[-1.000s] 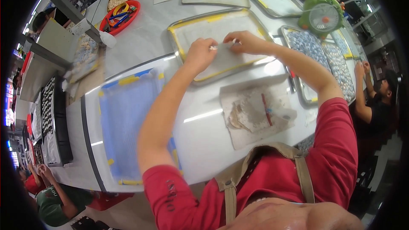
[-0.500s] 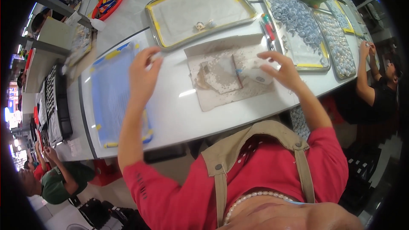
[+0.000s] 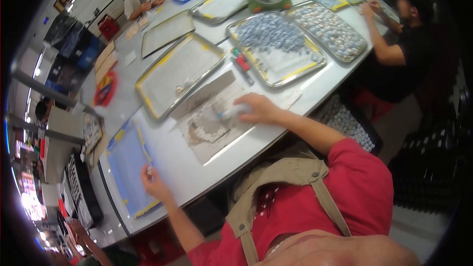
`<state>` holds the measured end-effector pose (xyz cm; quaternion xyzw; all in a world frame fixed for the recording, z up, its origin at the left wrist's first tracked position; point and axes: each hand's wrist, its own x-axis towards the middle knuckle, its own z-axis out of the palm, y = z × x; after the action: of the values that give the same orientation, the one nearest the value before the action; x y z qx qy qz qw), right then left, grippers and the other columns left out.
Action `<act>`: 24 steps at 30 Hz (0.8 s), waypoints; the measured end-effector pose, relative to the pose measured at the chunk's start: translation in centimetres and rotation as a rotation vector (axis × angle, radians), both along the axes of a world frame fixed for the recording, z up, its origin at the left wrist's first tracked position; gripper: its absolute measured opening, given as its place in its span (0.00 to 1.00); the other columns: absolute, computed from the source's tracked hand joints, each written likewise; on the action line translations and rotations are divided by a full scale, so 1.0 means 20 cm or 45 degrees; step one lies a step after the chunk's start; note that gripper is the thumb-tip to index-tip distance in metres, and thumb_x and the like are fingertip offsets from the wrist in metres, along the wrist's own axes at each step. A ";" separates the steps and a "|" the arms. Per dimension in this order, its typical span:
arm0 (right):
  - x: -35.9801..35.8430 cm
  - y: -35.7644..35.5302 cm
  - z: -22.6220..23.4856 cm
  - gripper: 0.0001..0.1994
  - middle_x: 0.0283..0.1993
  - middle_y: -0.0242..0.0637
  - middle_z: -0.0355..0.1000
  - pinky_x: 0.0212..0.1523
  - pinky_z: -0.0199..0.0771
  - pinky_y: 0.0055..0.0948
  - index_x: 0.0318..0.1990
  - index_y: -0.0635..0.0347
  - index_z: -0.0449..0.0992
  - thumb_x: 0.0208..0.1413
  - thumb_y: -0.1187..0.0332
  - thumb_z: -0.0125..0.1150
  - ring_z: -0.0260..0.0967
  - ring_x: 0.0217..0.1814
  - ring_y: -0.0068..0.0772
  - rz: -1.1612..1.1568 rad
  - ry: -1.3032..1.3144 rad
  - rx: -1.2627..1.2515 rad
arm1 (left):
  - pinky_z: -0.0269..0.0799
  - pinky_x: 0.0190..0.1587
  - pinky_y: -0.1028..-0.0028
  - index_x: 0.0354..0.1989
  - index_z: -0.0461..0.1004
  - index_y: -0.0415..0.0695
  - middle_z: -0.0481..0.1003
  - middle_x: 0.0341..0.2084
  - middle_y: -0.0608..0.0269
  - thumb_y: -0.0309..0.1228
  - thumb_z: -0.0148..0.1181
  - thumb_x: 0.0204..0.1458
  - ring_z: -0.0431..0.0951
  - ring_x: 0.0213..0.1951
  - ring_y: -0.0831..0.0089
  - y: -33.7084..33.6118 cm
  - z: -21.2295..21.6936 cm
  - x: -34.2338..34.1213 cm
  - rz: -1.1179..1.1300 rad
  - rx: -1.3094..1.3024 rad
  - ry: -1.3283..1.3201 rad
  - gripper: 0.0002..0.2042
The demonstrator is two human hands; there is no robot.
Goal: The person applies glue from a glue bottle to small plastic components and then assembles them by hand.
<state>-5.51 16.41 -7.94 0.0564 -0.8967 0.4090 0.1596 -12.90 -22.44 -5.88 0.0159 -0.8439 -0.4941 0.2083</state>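
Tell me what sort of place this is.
Most likely a handcraft workshop or assembly room: a tray of many small bluish pieces, a long white worktable, and a co-worker in black at its edge.

A red short-sleeved shirt (image 3: pixel 295 216) fills the lower middle of the frame, its right sleeve (image 3: pixel 367 170) loose and plain, ending above the elbow. Part of the left sleeve (image 3: pixel 209 253) shows at the bottom edge, in the same red. Over the shirt sits a khaki apron (image 3: pixel 276 171) whose bib gapes forward in a wide, creased curve. Two flat straps of matching cloth run down toward the lower edge, each meeting the bib at a dark round snap (image 3: pixel 316 174). Small white dots (image 3: pixel 261 203) and a thin dark line mark the shirt's front inside the bib. Both forearms are bare, as are the left hand (image 3: pixel 154 183) and right hand (image 3: pixel 261 109).
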 end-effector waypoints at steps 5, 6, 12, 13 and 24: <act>0.02 0.00 0.00 0.19 0.41 0.44 0.69 0.46 0.66 0.33 0.41 0.58 0.72 0.41 0.61 0.64 0.67 0.45 0.43 -0.038 -0.011 -0.031 | 0.65 0.30 0.83 0.48 0.66 0.38 0.72 0.35 0.62 0.24 0.49 0.54 0.68 0.28 0.81 0.33 0.10 0.17 -0.239 0.404 0.227 0.13; 0.02 0.00 0.00 0.19 0.41 0.45 0.69 0.46 0.66 0.33 0.41 0.58 0.71 0.41 0.61 0.64 0.66 0.45 0.43 -0.003 -0.002 -0.013 | 0.65 0.28 0.85 0.49 0.65 0.38 0.72 0.38 0.59 0.25 0.48 0.55 0.69 0.27 0.82 0.40 0.13 0.21 -0.463 0.618 0.186 0.13; 0.00 0.00 0.01 0.18 0.36 0.44 0.70 0.41 0.67 0.36 0.38 0.59 0.71 0.40 0.60 0.63 0.68 0.40 0.45 -0.051 -0.004 -0.001 | 0.67 0.36 0.83 0.52 0.63 0.39 0.71 0.43 0.57 0.19 0.53 0.50 0.72 0.35 0.77 0.80 0.16 0.31 -0.910 1.262 -0.604 0.19; 0.00 0.00 0.01 0.19 0.36 0.44 0.70 0.40 0.68 0.36 0.39 0.59 0.70 0.40 0.59 0.63 0.69 0.39 0.46 -0.086 0.001 -0.003 | 0.67 0.38 0.83 0.52 0.63 0.39 0.70 0.43 0.59 0.18 0.54 0.48 0.72 0.37 0.76 0.83 0.15 0.32 -0.972 1.273 -0.619 0.21; 0.15 -0.01 0.11 0.15 0.33 0.31 0.68 0.34 0.66 0.17 0.42 0.61 0.66 0.48 0.70 0.62 0.65 0.35 0.17 -0.222 -0.184 -0.867 | 0.71 0.42 0.82 0.54 0.62 0.40 0.69 0.46 0.58 0.20 0.53 0.51 0.73 0.40 0.73 0.84 0.10 0.43 -0.886 1.414 -0.727 0.20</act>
<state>-2.49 16.14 -5.82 -0.1058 -0.7193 0.6723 0.1397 -4.35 -5.56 -3.82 -0.0220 -0.4453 -0.8652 -0.2294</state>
